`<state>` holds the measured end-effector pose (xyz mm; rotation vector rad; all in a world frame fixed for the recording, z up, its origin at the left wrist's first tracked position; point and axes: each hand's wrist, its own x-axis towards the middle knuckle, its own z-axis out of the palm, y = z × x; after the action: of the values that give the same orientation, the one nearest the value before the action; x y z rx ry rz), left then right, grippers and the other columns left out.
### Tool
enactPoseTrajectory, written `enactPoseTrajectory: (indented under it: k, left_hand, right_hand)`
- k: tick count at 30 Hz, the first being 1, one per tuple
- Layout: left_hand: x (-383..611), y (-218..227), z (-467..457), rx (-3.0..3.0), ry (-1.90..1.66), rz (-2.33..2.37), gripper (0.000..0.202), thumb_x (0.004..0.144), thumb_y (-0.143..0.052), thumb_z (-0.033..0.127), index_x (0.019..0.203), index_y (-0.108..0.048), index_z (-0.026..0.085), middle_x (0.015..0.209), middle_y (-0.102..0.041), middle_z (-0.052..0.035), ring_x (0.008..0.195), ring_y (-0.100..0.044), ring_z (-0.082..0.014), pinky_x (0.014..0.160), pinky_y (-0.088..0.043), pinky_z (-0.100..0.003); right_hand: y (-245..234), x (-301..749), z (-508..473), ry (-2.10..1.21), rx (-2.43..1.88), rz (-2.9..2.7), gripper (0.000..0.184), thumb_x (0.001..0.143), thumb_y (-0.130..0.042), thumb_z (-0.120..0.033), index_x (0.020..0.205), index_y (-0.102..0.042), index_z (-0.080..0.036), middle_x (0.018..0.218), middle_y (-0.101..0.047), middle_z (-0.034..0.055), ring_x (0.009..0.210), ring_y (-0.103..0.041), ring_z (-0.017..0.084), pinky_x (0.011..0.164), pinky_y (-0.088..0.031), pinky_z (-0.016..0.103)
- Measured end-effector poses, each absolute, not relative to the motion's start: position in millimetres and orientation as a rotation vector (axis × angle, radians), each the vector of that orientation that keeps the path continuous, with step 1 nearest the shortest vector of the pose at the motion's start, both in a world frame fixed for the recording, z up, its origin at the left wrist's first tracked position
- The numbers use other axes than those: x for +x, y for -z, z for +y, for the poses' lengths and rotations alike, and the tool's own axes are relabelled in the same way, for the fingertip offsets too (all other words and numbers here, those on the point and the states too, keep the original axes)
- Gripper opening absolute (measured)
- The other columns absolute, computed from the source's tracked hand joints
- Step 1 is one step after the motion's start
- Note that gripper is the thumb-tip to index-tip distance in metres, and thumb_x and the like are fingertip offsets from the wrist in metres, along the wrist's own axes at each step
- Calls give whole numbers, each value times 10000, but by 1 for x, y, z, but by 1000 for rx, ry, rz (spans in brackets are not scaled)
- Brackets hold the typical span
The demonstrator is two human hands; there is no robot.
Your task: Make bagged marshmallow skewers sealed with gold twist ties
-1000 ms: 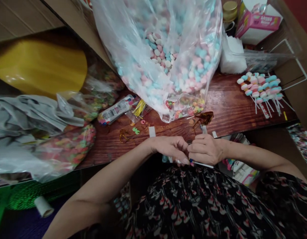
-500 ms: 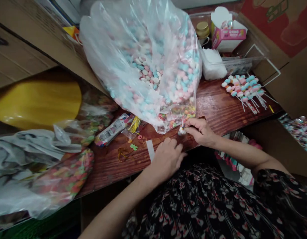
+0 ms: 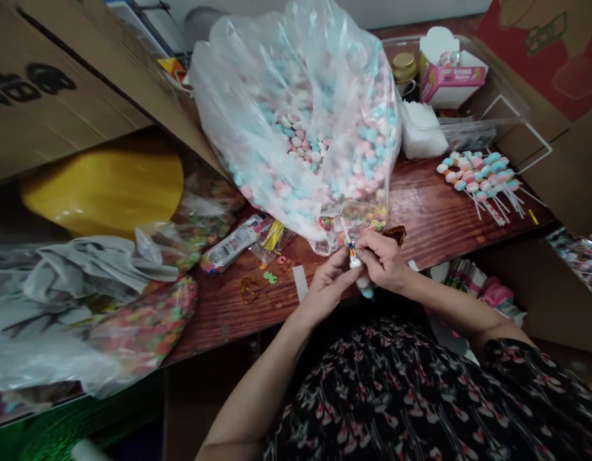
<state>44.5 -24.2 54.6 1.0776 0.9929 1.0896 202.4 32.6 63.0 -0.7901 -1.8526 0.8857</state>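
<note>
Between my two hands is a marshmallow skewer, its white stick pointing up and away and its pale marshmallows hanging toward my lap. My left hand is closed, its thumb and fingers pinching the skewer near the base of the stick. Also closed, my right hand pinches the skewer from the other side, by a small blue and orange band. A shiny gold-brown ribbon sticks out behind my right hand; whether the fingers hold it is hidden. Just beyond my hands lies a clear packet of colourful small candies.
A big clear bag of pastel marshmallows fills the table's back. Finished-looking skewers lie at right, near a plastic bin. Yellow twist ties, a white strip and candy rings are at left. Cardboard boxes flank the table.
My left hand has risen from the table edge and joined my right hand at the marshmallow skewer. The skewer's stick now points up between my hands. The view has shifted slightly left.
</note>
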Motion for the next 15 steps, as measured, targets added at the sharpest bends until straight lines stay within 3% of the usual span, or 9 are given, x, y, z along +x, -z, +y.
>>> enactPoseTrajectory:
  k: [4,8,12,15]
  left_hand:
    - [38,-53,-25,1449,-1270,1270,328,833,-688,302,1148,-709,212,1050,-741,-73,929,-683,-188,880,-544,-337]
    - [26,-51,-26,2009,-1218,1434,265,878,-593,191,1116,-709,184,1002,-726,-101,897,-669,-177,818,-552,-317]
    - [21,-49,-43,2235,-1093,1527,267,875,-575,148,1108,-698,189,955,-712,-97,870,-647,-175,779,-543,-304]
    - [5,-58,-73,2137,-1038,1564,245,865,-589,146,1068,-710,212,947,-715,-86,858,-648,-172,785,-536,-305]
  right_hand:
    - [-58,195,31,-1129,-902,-1693,167,846,-533,-215,684,-510,-183,656,-479,-35,622,-428,90,620,-352,238]
    - [-50,189,28,-1781,-929,-1208,278,735,-648,-312,597,-444,-182,537,-368,-79,481,-289,46,483,-230,204]
    - [-41,180,13,-2375,-843,-756,269,639,-696,-306,634,-460,-178,501,-390,-108,386,-131,-5,417,-138,182]
    - [-39,174,-6,-2470,-837,-814,228,687,-688,-320,717,-518,-170,511,-422,-102,379,-173,5,400,-157,175]
